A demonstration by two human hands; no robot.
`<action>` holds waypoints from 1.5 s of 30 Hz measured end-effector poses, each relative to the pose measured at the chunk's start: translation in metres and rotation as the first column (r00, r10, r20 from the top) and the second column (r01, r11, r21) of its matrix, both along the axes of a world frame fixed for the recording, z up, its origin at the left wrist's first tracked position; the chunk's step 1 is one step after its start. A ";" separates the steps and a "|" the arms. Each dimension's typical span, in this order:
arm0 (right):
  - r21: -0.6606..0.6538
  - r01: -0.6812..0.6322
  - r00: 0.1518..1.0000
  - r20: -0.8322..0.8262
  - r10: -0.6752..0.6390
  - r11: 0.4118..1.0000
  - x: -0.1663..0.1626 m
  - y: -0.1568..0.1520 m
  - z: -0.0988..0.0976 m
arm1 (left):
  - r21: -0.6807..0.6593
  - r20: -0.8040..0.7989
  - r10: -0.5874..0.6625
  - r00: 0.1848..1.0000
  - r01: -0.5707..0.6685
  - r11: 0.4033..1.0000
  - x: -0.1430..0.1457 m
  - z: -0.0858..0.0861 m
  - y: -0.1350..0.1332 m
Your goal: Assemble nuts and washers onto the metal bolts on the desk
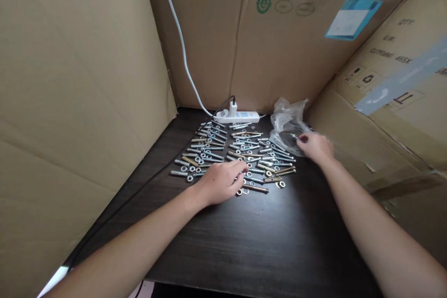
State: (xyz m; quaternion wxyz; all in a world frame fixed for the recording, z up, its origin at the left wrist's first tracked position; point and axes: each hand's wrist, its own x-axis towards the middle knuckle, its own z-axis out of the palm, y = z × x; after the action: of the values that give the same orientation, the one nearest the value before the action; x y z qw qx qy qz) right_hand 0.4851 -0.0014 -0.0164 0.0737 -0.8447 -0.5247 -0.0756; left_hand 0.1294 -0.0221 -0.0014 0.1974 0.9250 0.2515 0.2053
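Several metal bolts [223,149] with washers and nuts lie in rows on a dark wooden table [244,242]. My left hand [220,181] rests on the near end of the rows, fingers curled over small parts by a loose washer [280,185]. What it holds is hidden. My right hand [314,146] reaches to a crumpled clear plastic bag [288,123] at the back right and pinches a bolt [296,137] at the bag's edge.
Large cardboard boxes [80,102] wall in the table on the left, back and right. A white power strip [237,116] with a plugged charger lies at the back, its white cable [181,42] running up the boxes. A dark cable trails along the table's left edge.
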 end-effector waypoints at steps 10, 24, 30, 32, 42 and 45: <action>-0.032 -0.026 0.999 -0.037 0.025 0.999 -0.004 -0.001 0.005 | 0.023 -0.058 0.000 0.998 0.002 1.000 -0.001 -0.001 0.004; 0.049 -0.678 0.667 -0.378 0.642 0.733 -0.147 -0.093 0.025 | 0.135 -0.288 0.035 0.957 0.005 0.991 -0.010 0.014 0.005; -0.076 -0.681 0.709 -0.317 0.630 0.729 -0.146 -0.095 0.024 | 0.112 -0.364 0.061 0.929 -0.021 0.993 -0.012 0.023 -0.005; -0.095 -0.674 0.721 -0.301 0.624 0.733 -0.148 -0.096 0.023 | 0.108 -0.391 0.072 0.918 -0.032 0.994 -0.012 0.023 -0.008; -0.025 -0.697 0.687 -0.308 0.658 0.717 -0.151 -0.093 0.017 | 0.196 -0.372 0.083 0.924 -0.009 0.980 -0.009 0.013 -0.002; 0.048 -0.686 0.663 -0.369 0.651 0.726 -0.150 -0.092 0.018 | 0.236 -0.265 0.087 0.960 -0.023 0.972 -0.006 0.018 -0.002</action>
State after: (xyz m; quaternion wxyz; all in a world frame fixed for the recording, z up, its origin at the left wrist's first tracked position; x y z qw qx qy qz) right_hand 0.3347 -0.0931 0.0017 0.1509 -0.5939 -0.7781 0.1382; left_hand 0.1230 -0.0241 0.0169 0.0464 0.9537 0.2765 0.1089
